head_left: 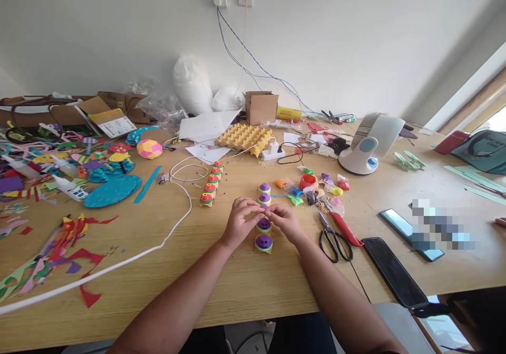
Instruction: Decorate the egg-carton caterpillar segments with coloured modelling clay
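A strip of egg-carton cups [263,242] topped with purple and green clay lies lengthwise before me, with small dark marks on the nearest purple tops. Over its middle, my left hand [242,220] and my right hand [283,221] meet at the fingertips. Each hand pinches thumb against finger; whatever is between them is too small to make out. Part of the strip is hidden behind the fingers. To the left lies a second egg-carton strip [211,187], red and green with yellow details, and pins stick out at its sides.
Right of the strip are bags of coloured clay [295,192], black scissors [331,238], a red-handled knife [346,227] and a black phone [395,272]. A white fan [369,143] stands behind them. A white cable [174,233] crosses the left side, near paper scraps [79,238]. Behind sits a yellow egg tray [245,137].
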`<state>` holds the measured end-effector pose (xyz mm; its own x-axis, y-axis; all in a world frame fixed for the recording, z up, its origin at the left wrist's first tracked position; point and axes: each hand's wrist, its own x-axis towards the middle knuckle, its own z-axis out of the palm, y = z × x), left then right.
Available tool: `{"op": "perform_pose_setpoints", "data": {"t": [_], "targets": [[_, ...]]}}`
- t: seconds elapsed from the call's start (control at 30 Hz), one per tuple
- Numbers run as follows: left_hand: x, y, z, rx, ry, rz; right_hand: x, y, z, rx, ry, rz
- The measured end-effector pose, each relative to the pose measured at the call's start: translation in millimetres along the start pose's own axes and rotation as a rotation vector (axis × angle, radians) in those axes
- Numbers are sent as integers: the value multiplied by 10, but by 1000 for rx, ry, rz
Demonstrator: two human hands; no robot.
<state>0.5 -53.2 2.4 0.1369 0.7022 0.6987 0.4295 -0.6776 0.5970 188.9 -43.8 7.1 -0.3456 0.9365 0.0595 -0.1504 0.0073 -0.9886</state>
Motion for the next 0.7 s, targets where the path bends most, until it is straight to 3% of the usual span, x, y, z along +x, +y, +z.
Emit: {"op": "perform_pose_setpoints", "data": {"t": [0.33,0.7], "targets": [[-21,-48,18,19,3,34,2,8,-7,-25,-10,5],[-12,-11,-28,-50,-37,-31,-6,6,-30,-35,-8,16]]}}
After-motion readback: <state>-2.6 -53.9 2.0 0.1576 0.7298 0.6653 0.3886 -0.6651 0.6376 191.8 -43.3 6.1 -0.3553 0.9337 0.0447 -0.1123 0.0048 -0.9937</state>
